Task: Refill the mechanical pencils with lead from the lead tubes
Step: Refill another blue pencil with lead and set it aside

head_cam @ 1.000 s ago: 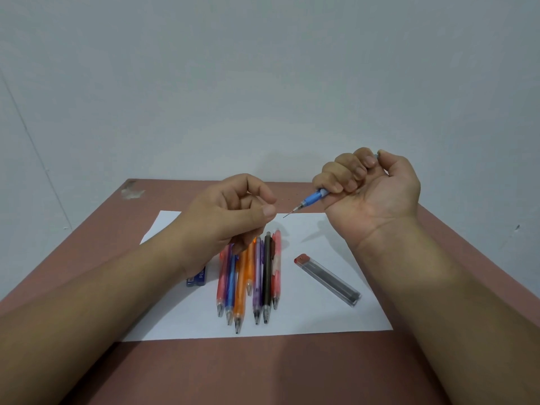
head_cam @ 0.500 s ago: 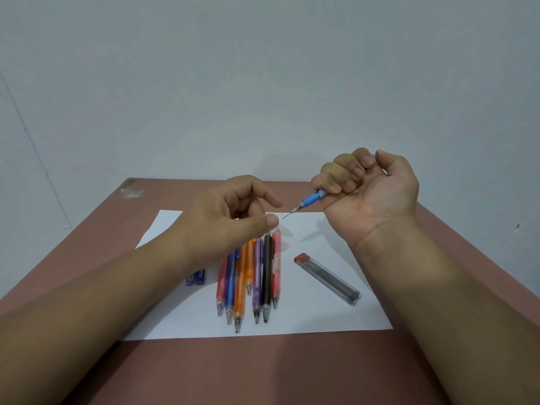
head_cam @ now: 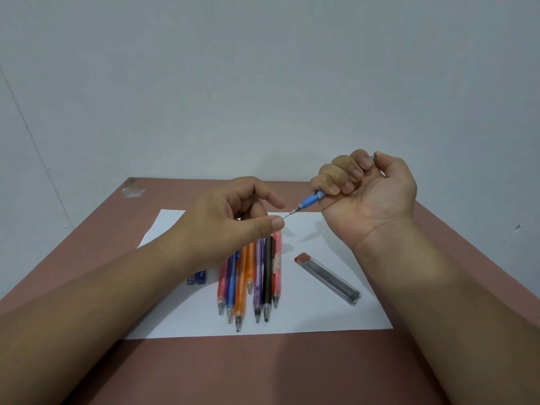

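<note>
Two hands raised over the white paper sheet (head_cam: 315,317): your right hand (head_cam: 371,194) fists the blue plastic mechanical pencil (head_cam: 310,200), tip down-left; your left hand (head_cam: 233,220) pinches the thin grey lead (head_cam: 287,216) at that tip.

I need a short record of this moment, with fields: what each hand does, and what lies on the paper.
right hand: grips blue pencil, tip pointing to the left hand
left hand: pinches thin lead at the pencil tip
on paper: row of colored pencils, clear lead tube with red cap, small blue lead case
surface: brown table
</note>
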Action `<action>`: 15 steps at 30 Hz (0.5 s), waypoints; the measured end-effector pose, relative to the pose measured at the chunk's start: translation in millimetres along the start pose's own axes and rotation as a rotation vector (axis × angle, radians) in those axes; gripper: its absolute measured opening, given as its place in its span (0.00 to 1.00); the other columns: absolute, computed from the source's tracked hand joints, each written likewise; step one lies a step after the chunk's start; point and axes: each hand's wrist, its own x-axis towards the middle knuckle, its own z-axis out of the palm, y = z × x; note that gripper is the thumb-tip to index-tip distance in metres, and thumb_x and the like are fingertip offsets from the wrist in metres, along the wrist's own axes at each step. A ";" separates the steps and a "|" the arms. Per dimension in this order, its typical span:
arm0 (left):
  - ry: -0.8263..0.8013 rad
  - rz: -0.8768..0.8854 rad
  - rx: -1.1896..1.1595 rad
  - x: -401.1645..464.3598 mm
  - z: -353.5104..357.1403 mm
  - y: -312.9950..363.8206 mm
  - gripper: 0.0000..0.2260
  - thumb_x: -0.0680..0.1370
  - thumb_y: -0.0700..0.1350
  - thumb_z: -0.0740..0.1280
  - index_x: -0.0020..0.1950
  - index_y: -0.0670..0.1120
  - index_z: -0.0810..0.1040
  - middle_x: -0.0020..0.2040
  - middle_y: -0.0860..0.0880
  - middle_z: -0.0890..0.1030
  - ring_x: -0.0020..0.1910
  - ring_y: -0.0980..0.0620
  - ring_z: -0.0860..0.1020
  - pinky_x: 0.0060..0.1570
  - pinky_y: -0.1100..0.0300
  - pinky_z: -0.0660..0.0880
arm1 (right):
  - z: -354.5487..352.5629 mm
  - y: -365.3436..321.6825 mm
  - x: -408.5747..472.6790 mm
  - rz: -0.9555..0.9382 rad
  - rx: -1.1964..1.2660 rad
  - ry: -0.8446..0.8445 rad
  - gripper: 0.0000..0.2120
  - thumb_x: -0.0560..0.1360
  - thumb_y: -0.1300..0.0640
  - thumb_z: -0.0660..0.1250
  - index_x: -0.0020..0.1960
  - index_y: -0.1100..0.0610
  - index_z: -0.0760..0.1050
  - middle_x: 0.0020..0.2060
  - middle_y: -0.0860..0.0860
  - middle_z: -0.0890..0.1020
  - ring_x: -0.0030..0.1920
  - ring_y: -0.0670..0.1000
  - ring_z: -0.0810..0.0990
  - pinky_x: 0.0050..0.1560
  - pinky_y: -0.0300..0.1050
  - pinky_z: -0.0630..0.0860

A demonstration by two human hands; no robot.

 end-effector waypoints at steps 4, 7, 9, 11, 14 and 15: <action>0.005 0.006 0.002 0.3 0.1 -1.5 0.07 0.74 0.50 0.76 0.51 0.56 0.82 0.36 0.49 0.81 0.37 0.52 0.80 0.45 0.53 0.76 | -0.1 2.3 -1.2 0.016 -0.001 -0.005 0.16 0.78 0.51 0.51 0.33 0.54 0.61 0.29 0.48 0.61 0.26 0.49 0.58 0.29 0.41 0.61; 0.008 0.013 -0.010 0.0 1.5 -0.7 0.07 0.74 0.50 0.75 0.50 0.56 0.82 0.35 0.49 0.80 0.37 0.52 0.79 0.44 0.54 0.76 | 0.6 3.7 -2.1 0.022 0.008 -0.007 0.16 0.78 0.52 0.51 0.33 0.54 0.61 0.29 0.48 0.61 0.25 0.49 0.58 0.28 0.42 0.61; 0.016 0.015 -0.012 0.4 2.1 -0.4 0.07 0.73 0.50 0.75 0.50 0.56 0.82 0.35 0.49 0.80 0.37 0.51 0.79 0.44 0.54 0.76 | 1.0 4.4 -2.6 0.025 0.015 -0.007 0.16 0.78 0.52 0.51 0.32 0.54 0.62 0.29 0.48 0.61 0.25 0.49 0.58 0.28 0.41 0.61; 0.020 0.018 -0.013 0.8 2.4 -0.3 0.07 0.73 0.51 0.74 0.49 0.55 0.81 0.34 0.49 0.80 0.37 0.51 0.79 0.43 0.54 0.76 | 1.0 4.9 -2.8 0.027 0.020 -0.004 0.16 0.78 0.52 0.51 0.32 0.54 0.62 0.28 0.48 0.61 0.25 0.49 0.58 0.28 0.40 0.61; 0.019 0.018 -0.015 0.6 2.6 0.1 0.07 0.72 0.51 0.74 0.49 0.55 0.81 0.34 0.50 0.80 0.37 0.51 0.79 0.44 0.54 0.76 | 0.8 5.6 -3.3 0.027 0.030 -0.003 0.16 0.78 0.52 0.51 0.32 0.55 0.62 0.28 0.48 0.61 0.25 0.49 0.58 0.28 0.40 0.61; 0.020 0.016 -0.019 0.8 2.6 -0.1 0.07 0.72 0.51 0.74 0.49 0.55 0.81 0.34 0.50 0.80 0.37 0.51 0.80 0.44 0.54 0.76 | 0.6 5.9 -3.4 0.028 0.034 -0.003 0.17 0.78 0.52 0.51 0.32 0.55 0.62 0.28 0.48 0.61 0.25 0.49 0.58 0.28 0.40 0.61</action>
